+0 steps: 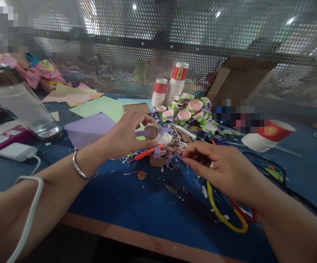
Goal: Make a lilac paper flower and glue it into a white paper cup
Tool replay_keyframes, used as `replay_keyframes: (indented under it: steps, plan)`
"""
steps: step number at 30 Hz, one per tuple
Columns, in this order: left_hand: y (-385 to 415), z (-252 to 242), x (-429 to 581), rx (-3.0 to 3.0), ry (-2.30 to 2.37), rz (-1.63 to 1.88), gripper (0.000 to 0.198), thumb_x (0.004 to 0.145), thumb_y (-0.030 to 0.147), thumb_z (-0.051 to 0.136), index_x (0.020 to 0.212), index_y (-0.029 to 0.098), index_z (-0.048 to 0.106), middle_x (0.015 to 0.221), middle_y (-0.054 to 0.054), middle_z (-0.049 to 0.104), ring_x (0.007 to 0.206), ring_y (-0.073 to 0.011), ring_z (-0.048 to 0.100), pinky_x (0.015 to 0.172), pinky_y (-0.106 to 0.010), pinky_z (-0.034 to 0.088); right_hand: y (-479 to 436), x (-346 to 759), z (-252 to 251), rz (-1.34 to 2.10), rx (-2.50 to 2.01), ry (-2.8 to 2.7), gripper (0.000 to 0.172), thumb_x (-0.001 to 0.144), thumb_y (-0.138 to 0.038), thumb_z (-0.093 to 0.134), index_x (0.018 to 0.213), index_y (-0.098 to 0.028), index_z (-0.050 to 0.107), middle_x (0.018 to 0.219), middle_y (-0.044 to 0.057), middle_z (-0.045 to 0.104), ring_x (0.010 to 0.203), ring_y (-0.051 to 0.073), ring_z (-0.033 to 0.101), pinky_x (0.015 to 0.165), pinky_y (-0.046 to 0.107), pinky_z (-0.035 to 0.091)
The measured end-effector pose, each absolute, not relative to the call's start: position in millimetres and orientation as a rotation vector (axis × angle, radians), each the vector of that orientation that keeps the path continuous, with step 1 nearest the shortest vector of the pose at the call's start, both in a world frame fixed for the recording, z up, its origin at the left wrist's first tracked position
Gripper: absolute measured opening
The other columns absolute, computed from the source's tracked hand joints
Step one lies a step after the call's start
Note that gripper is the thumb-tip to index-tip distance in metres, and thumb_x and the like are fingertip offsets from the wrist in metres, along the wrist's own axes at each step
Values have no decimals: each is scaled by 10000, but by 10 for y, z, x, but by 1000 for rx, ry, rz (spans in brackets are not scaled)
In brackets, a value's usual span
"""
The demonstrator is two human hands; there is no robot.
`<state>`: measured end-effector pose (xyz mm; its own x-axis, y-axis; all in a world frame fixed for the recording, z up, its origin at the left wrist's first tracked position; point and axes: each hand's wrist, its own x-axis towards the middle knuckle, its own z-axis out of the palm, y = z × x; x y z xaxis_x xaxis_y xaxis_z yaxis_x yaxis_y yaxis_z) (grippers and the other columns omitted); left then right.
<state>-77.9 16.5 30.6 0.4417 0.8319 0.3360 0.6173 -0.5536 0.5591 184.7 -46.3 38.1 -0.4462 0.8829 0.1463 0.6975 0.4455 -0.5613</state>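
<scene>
A: Left hand (125,135)?
B: One, silver bracelet (81,166) at the wrist. Grip narrow, holding one cup piece (151,132) between thumb and fingers: round, pale rim, brown inside, purple strips at its sides.
A: Location of the cup piece?
B: Near mid-view, over the counter (114,197). Take it as clock centre.
A: Right hand (218,164)?
B: One, at four o'clock, apart from the cup piece. Fingers curled toward the thumb; I cannot tell whether that grip holds anything.
A: Surroundings?
B: At two o'clock, one pile of cup bottoms (184,115), white with green and purple tabs. At twelve, one short stack of cups (160,91), red and white, upright; at one, a taller stack (178,78). At three, loose paper scraps (178,146); farther out, tilted cups (268,135).
A: Remaining quarters?
B: At nine, purple paper (89,128). At ten, green paper (100,106). At six, one orange pen (144,154). At five, one pair of snips (177,190), dark.
</scene>
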Motion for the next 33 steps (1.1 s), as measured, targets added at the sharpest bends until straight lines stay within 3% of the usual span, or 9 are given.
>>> replay_keyframes:
  steps: [8, 13, 17, 25, 33]
  plan:
    - [116, 396, -891, 2501, 1156, 636, 503, 788, 471, 774, 1185, 202, 621, 1172, -80, 619, 1055, -238, 547, 900, -355, 420, -517, 1803, 386, 888, -1472, -2690, 181, 898, -409, 660, 910, -229, 660, 757, -7, 681, 683, 163, 597, 599, 280, 378]
    - [59, 525, -959, 2535, 1038, 430, 462, 771, 386, 790, 1162, 214, 613, 1135, -55, 644, 1062, -240, 567, 881, -326, 415, -533, 1772, 366, 805, -1576, -2735, 112, 891, -328, 638, 858, -221, 641, 751, 6, 668, 715, 182, 588, 625, 294, 361]
    - [-42, 574, -948, 2517, 965, 246, 463, 755, 439, 810, 1116, 217, 625, 1082, -36, 637, 1017, -227, 573, 859, -313, 407, -524, 1767, 350, 738, -1600, -2772, 107, 903, -273, 583, 821, -218, 625, 751, 15, 664, 707, 185, 582, 629, 305, 353]
    - [-166, 555, -858, 2491, 876, 220, 407, 733, 250, 820, 1069, 196, 597, 1062, -14, 612, 1023, -206, 550, 882, -304, 393, -491, 1825, 322, 621, -1587, -2742, 224, 950, -357, 537, 779, -221, 585, 714, 19, 648, 657, 185, 570, 601, 310, 353]
    - [-150, 377, -707, 2509, 767, 162, 516, 716, 334, 856, 1131, 182, 590, 1126, -56, 633, 1065, -260, 543, 905, -353, 386, -366, 1913, 325, 599, -1512, -2380, 229, 964, -426, 510, 887, -233, 607, 701, -5, 655, 609, 148, 578, 569, 281, 417]
